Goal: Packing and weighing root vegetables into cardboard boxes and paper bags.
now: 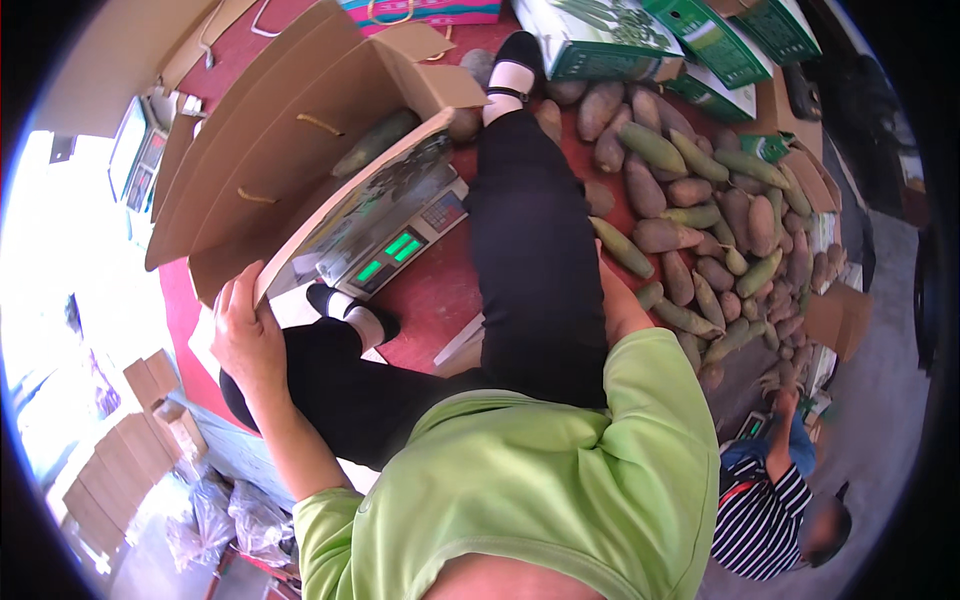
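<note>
My left hand (248,335) grips the near corner of an open cardboard box (225,220), its fingers over the edge. A long dark-green root vegetable (376,142) lies inside the box. Under the box is a digital scale (405,245) with lit green digits. My right hand (618,300) reaches down beside my black-trousered leg, next to a pile of root vegetables (662,235); its fingers are hidden behind the leg. The pile mixes long green radishes (652,148) with brownish-red roots. The nearest is a green radish (622,248).
Green-and-white cartons (610,45) stand behind the pile. A co-worker in a striped shirt (765,520) reaches toward the pile's right end, near another scale (752,425). Flattened cardboard (125,460) and plastic bags (225,515) lie at the lower left. My legs straddle the red surface (425,325).
</note>
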